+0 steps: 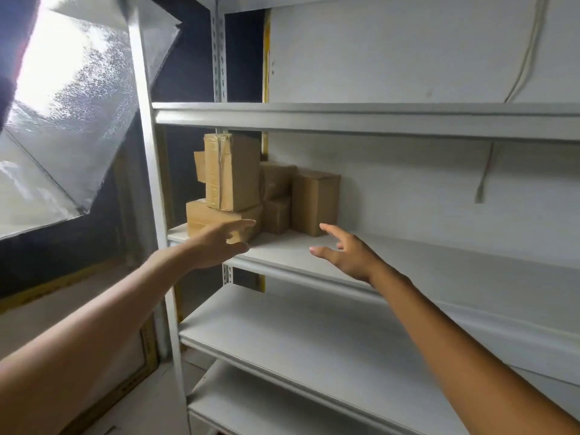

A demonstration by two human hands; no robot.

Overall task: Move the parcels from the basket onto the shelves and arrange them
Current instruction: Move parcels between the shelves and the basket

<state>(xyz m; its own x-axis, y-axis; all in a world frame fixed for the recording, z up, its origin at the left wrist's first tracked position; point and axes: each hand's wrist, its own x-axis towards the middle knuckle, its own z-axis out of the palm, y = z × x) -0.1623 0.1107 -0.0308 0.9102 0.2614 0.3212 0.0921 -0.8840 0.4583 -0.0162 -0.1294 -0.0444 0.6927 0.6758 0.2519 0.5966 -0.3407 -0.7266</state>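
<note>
No legible text or labels anywhere.

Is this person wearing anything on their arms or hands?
No. The left hand and right hand are bare, without gloves, and no ring, watch or bracelet shows. No sleeve is in view on either arm.

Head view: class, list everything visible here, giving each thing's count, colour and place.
parcels: at least five, brown cardboard, stacked at the left end of one shelf
shelving unit: one, white, fills the middle and right
light reflector: one, silver, upper left
wall cable: one, cream, upper right
hanging cord: one, reddish, below the upper shelf
left hand: one, open and empty, by the lowest parcel
right hand: one, open and empty, in front of the parcel shelf
</note>
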